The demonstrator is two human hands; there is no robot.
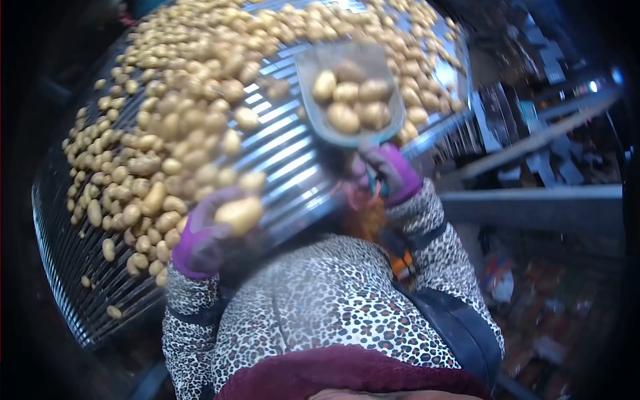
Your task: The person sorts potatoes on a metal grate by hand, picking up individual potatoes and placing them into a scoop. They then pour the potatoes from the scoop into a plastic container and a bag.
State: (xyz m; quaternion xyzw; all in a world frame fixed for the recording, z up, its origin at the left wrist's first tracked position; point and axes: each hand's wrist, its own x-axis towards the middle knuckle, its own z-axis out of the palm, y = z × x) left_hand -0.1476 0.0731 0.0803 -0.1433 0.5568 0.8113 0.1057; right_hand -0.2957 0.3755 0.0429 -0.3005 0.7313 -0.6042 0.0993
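My right hand (392,175), in a purple and grey glove, grips the handle end of a scoop (319,60). Several potatoes (343,117) lie inside this scoop, which is held over a slatted metal table (288,137). At the near edge, my left hand (205,233) wears a matching glove and has its fingers round a large pale potato (240,215). Motion blurs both that hand and the potato. Something reddish with a bit of teal shows beside my right hand, too blurred to name.
Many loose potatoes (193,123) cover the left and far parts of the slatted table, with more on the right behind the scoop. Metal beams (533,200) run along the right side. Scattered litter (507,287) lies on the floor at lower right.
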